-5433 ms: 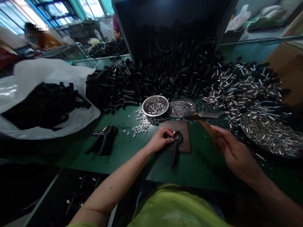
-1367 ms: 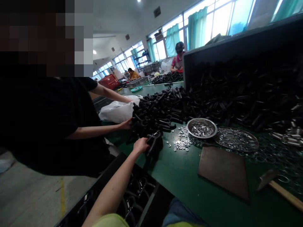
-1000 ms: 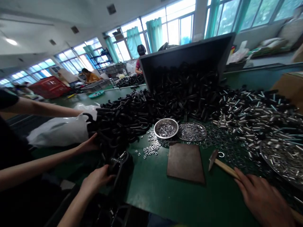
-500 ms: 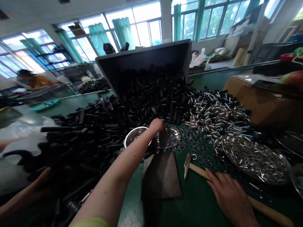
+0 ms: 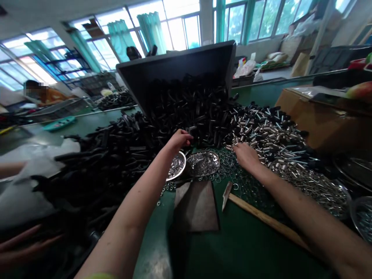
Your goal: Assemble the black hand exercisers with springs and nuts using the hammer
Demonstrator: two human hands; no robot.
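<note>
My left hand (image 5: 179, 140) reaches to the near edge of a heap of black curved parts (image 5: 200, 110), its fingers closed on a black part (image 5: 192, 130). Below it are a round metal dish (image 5: 185, 164) and an oval dish (image 5: 217, 166), both with small metal pieces. Over on the right, my right hand (image 5: 245, 155) touches the heap of metal springs and black-headed screws (image 5: 267, 133) with bent, closed fingers; what they pinch is hidden. A hammer with a wooden handle (image 5: 261, 215) lies on the table beside a dark flat plate (image 5: 197, 207).
A grey bin (image 5: 174, 64) lies tipped behind the black parts. Loose rings (image 5: 228, 164) cover the green table near the dishes. A cardboard box (image 5: 316, 120) stands at right. At left, another person's hand (image 5: 26, 244) is near black parts and a plastic bag (image 5: 31, 162).
My left hand has moved from the oval dish up to the black parts. My right hand has let go of the hammer handle and reached forward to the springs.
</note>
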